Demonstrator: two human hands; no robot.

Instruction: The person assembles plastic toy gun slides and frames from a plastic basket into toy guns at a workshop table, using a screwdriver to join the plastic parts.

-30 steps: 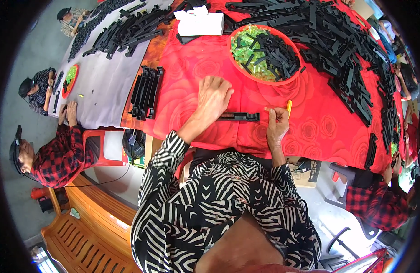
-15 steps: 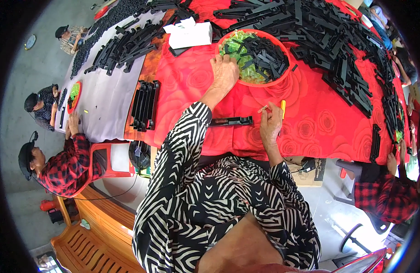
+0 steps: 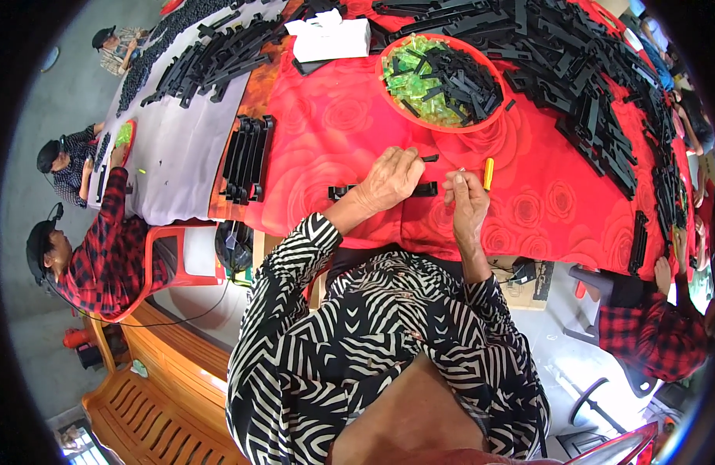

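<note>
My left hand point(image 3: 392, 180) is over the near part of the red cloth, its fingers closed. A small black piece point(image 3: 429, 158) sticks out past the fingertips. Partly hidden under this hand, a long black plastic strip point(image 3: 425, 190) lies crosswise on the cloth. To its right, my right hand point(image 3: 467, 194) has thumb and fingertips pinched together; anything tiny between them is too small to make out. A slim tool with a yellow handle point(image 3: 488, 174) rises beside its fingers and seems tucked in that hand, its lower part hidden.
Ahead stands a red-rimmed bowl point(image 3: 500, 108) of green-yellow clear pieces and small black parts. A white tissue box point(image 3: 332, 40) is left of it. Black strips form a large pile point(image 3: 590, 116) at right and a neat row point(image 3: 247, 160) at left. Co-workers sit at both sides.
My left hand has come back from the bowl's left edge toward my right hand, bringing a small black piece over the long strip. The right hand stays nearly in place, fingers still pinched.
</note>
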